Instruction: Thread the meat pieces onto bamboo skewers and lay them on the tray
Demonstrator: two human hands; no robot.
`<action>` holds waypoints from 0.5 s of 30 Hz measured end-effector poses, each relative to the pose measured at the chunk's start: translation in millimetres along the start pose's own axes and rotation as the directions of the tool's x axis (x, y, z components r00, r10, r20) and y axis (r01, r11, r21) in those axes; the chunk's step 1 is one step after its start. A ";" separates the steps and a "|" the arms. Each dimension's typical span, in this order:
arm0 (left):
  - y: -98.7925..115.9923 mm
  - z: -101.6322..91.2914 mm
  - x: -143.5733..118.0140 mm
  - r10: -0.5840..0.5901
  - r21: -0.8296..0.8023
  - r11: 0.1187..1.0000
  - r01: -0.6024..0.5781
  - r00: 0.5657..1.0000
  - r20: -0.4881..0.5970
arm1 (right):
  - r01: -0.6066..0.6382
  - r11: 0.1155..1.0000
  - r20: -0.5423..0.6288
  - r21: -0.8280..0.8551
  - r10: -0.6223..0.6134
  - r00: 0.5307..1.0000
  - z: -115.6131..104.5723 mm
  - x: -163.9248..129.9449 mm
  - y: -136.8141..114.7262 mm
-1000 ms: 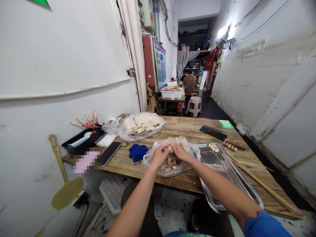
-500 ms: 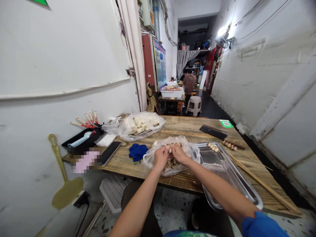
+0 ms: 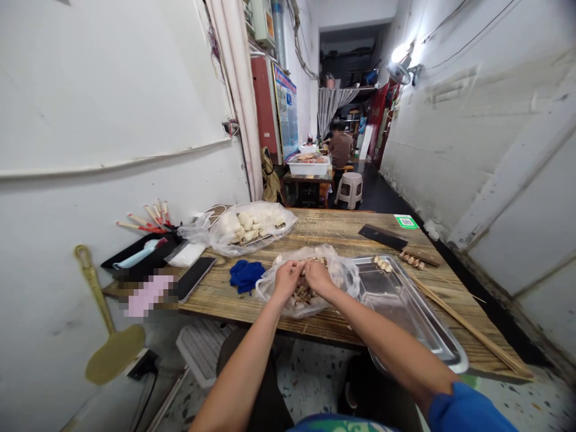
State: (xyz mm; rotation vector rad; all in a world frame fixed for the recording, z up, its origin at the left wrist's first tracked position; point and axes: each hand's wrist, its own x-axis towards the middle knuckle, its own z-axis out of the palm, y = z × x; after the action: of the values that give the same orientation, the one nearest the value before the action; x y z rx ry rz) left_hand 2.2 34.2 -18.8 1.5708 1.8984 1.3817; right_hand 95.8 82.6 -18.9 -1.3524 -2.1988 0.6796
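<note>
A clear plastic bag (image 3: pixel 346 277) lies opened out near the table's front edge, with pale and brown pieces that look like garlic cloves (image 3: pixel 302 295) in it. Over the bag, my left hand (image 3: pixel 286 282) and my right hand (image 3: pixel 317 277) meet, fingertips pinched together around a small piece, apparently one clove; the fingers hide most of it. To the right stands a metal tray (image 3: pixel 391 306) with one threaded skewer (image 3: pixel 382 264) at its far end. A second loaded skewer (image 3: pixel 411 260) rests beyond the tray's far right corner.
Bamboo sticks (image 3: pixel 477 336) and a dark-bladed cleaver (image 3: pixel 382 237) lie at right. Left are a blue cloth (image 3: pixel 246 276), a phone (image 3: pixel 197 279), a black box (image 3: pixel 130 267) and another bag of pale pieces (image 3: pixel 252 228). A person (image 3: pixel 341 147) sits far back near a stool (image 3: pixel 349 190).
The whole view has shifted slightly, so things appear a little further left. My hands stay together over the bag, their fingers slightly repositioned.
</note>
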 end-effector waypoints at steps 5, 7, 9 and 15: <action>3.7 3.0 -3.0 -0.021 -0.021 1.000 0.020 0.998 -0.052 | -0.005 1.000 -0.005 0.028 0.005 1.000 0.9 -7.2 -2.8; 4.2 6.5 -4.0 -0.049 -0.042 0.998 0.046 0.996 -0.081 | -0.019 0.999 -0.009 0.045 0.019 1.000 3.8 -9.9 -2.2; 3.5 8.4 -4.1 -0.090 -0.082 0.993 0.083 0.992 -0.094 | -0.029 0.997 -0.009 0.069 0.030 1.000 5.8 -11.3 0.1; 0.3 8.2 -3.9 -0.250 -0.312 0.920 0.236 0.968 -0.003 | 0.018 0.981 0.026 0.195 -0.023 0.999 0.7 -8.0 15.3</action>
State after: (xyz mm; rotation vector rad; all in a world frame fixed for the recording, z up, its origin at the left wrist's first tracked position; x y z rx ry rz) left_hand 9.8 34.5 -23.8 1.1243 1.7270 1.5212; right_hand 108.9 81.2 -30.1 -1.2258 -2.1025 0.8866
